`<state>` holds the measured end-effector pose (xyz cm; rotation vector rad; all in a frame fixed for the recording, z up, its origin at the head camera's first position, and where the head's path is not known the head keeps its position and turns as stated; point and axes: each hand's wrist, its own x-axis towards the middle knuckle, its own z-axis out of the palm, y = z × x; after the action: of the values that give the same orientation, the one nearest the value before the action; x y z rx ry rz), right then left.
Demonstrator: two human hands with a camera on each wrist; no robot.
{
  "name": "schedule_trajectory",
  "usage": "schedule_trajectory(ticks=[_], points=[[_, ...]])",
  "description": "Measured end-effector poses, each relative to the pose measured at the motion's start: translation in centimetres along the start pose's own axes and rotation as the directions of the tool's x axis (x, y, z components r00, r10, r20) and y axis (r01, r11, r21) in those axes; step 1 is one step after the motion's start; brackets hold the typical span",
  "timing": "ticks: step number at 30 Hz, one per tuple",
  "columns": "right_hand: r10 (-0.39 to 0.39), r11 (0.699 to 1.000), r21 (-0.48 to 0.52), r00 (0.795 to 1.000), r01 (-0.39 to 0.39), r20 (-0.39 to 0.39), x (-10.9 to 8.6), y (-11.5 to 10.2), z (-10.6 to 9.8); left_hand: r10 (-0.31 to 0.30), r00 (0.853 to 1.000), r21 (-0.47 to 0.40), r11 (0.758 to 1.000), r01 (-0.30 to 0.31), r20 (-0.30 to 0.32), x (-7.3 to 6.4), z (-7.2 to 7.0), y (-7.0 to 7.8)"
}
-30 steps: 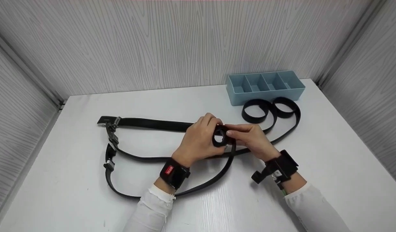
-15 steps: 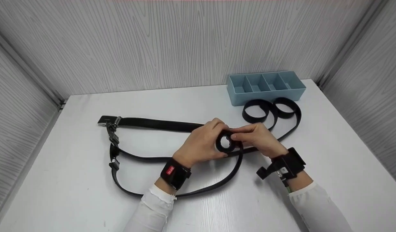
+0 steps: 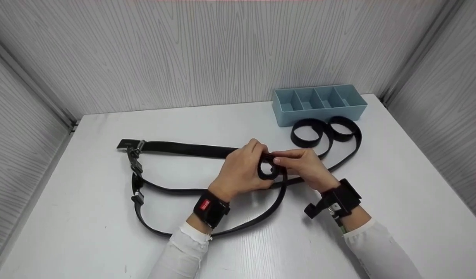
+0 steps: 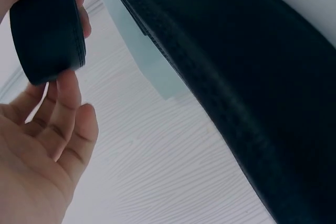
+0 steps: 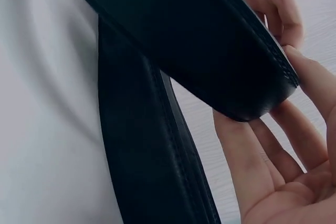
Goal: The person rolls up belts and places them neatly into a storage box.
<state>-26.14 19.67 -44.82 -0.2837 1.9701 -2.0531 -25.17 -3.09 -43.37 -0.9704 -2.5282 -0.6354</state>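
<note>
Both hands hold the rolled end of a black leather belt (image 3: 261, 172) above the table. My left hand (image 3: 238, 172) curls round the coil's left side, thumb below and fingers over the top. My right hand (image 3: 309, 168) pinches the strap at the coil's right side between thumb and fingers. From there the loose strap (image 3: 257, 221) sweeps down and left to its metal buckle (image 3: 137, 198). In the left wrist view, the coil (image 4: 47, 35) sits among the fingertips. The right wrist view shows fingers around the bent strap (image 5: 226, 66).
Two more black belts lie behind, with buckles (image 3: 130, 144) at the left and loosely curled ends (image 3: 306, 143) at the right. A blue four-slot box (image 3: 319, 116) stands behind those curls. Wood-grain panels (image 3: 207, 54) enclose the white table (image 3: 106, 255).
The hands and coil shift slightly right, then back left. The held belt's buckle end has slid a little right. The other belts and the box stay put.
</note>
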Motion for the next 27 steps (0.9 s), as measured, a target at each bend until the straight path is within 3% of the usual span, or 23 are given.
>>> schedule_trajectory(ticks=[6,19,23,27], points=[[-0.02,1.0,0.006,1.0,0.02,-0.008,-0.2,-0.1,0.0,-0.036,0.999,-0.005,0.999,0.036,0.003,0.1,0.0,0.0],[0.074,0.992,-0.105,0.997,-0.07,0.035,-0.2,-0.6,-1.7,0.109,0.99,-0.131,0.987,-0.096,0.092,0.0,-0.1,0.0],[0.096,0.987,-0.131,0.994,-0.089,0.053,-0.2,-0.6,-1.7,0.114,0.986,-0.147,0.985,-0.095,0.126,-0.1,-0.1,0.1],[0.081,0.992,-0.105,0.995,-0.075,0.061,-0.1,-0.5,-1.2,0.1,0.99,-0.108,0.99,-0.089,0.097,-0.1,-0.1,0.0]])
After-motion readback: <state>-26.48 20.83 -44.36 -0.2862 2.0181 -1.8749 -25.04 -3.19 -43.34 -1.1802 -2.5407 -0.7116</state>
